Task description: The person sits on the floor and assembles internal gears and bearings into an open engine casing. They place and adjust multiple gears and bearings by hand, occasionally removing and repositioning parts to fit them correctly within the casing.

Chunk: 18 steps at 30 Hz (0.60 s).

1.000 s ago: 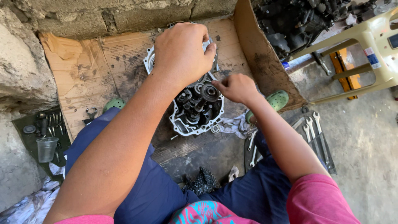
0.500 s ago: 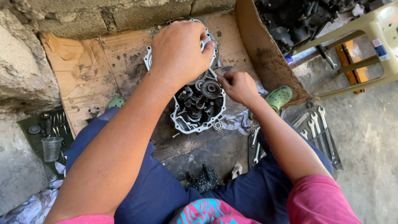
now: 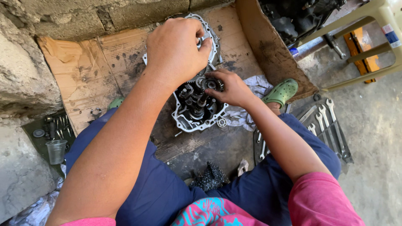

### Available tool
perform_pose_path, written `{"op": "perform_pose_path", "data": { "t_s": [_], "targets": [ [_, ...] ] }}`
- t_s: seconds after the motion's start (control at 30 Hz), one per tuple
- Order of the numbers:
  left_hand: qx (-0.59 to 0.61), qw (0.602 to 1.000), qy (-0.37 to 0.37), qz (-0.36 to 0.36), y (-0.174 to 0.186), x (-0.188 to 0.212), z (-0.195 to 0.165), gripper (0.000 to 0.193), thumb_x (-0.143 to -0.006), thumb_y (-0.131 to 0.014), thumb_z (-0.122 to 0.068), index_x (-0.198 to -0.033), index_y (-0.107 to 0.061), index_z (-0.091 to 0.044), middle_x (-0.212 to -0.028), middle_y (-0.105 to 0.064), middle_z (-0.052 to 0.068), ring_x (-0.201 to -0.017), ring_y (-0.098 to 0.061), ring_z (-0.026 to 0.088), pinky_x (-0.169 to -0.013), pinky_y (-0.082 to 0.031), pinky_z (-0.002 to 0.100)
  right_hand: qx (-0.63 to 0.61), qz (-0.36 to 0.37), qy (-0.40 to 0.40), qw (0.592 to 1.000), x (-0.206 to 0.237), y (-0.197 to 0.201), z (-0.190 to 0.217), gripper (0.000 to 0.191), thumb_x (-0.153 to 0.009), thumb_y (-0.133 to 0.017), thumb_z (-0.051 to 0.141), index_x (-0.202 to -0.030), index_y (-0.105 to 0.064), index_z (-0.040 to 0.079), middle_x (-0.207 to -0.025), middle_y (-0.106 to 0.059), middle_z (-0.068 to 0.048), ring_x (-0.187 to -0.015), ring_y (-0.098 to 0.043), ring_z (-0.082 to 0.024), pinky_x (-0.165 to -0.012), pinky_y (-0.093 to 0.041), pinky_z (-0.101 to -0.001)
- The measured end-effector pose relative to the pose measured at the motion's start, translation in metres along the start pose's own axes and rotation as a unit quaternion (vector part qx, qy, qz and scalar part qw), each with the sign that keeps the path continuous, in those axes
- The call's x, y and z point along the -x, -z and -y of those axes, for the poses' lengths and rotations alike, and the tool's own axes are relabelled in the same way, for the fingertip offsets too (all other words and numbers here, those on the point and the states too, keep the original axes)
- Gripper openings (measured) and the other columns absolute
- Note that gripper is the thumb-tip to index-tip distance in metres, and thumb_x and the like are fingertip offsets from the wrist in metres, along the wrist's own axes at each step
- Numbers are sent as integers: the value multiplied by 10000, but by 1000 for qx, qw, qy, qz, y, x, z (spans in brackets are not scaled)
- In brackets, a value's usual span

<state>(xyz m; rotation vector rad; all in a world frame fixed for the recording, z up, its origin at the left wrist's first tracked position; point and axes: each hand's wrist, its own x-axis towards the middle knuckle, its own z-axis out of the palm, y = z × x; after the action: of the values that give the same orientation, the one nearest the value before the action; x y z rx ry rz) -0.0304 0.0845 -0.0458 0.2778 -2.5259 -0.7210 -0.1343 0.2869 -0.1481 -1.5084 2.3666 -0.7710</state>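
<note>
head view: an engine case half (image 3: 197, 113) full of gears lies on a sheet of cardboard (image 3: 83, 79), toward its near edge, between the person's knees. the left hand (image 3: 176, 50) rests palm-down over the case's far rim, fingers curled onto the metal edge, holding it. the right hand (image 3: 229, 88) sits at the case's right side, fingertips pinched narrowly on a gear (image 3: 209, 83) near the top of the cluster. a white rag (image 3: 247, 113) lies just beside the case. wrenches (image 3: 324, 121) lie on the floor, right of the cardboard. a clear plastic cup (image 3: 55, 150) stands at the left.
</note>
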Motion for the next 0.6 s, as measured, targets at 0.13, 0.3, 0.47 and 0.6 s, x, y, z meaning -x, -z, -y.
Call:
{"op": "perform_pose_path", "data": {
  "t_s": [0.13, 0.3, 0.47, 0.6],
  "targets": [
    [0, 1000, -1, -4, -19, -6, -1, 224, -855, -765, -317, -870, -776, -93, -850, -739, 137, -842, -710, 351, -721, -538, 497, 98, 53, -219, 969, -5, 6, -5, 463, -911, -739, 499, -1172, -729, 117, -1090, -748, -168, -1036, -708, -336, -903, -542, -442],
    [-3, 999, -22, -25, -40, -1, 23, 227, -860, -770, -316, -853, -771, -89, -839, -739, 135, -840, -712, 349, -712, -535, 501, 138, 6, -244, 960, -15, -22, -21, 466, -918, -746, 533, -1076, -727, 95, -1050, -746, -150, -987, -710, -336, -865, -544, -443],
    [1, 1000, -20, -12, -51, 0, 40, 219, -871, -755, -309, -865, -770, -90, -819, -738, 129, -835, -713, 341, -723, -538, 497, 40, -43, -11, 998, -21, -50, -37, 624, -794, -850, 427, -1240, -654, 37, -1177, -652, -201, -1031, -659, -391, -848, -537, -465],
    [-5, 999, -34, -28, -51, 1, 52, 218, -864, -759, -308, -857, -769, -90, -817, -738, 130, -844, -712, 340, -715, -538, 498, 36, 5, -2, 999, -25, -66, -43, 650, -782, -862, 383, -1306, -639, 68, -1169, -641, -194, -1061, -654, -392, -902, -538, -463]
  ]
}}
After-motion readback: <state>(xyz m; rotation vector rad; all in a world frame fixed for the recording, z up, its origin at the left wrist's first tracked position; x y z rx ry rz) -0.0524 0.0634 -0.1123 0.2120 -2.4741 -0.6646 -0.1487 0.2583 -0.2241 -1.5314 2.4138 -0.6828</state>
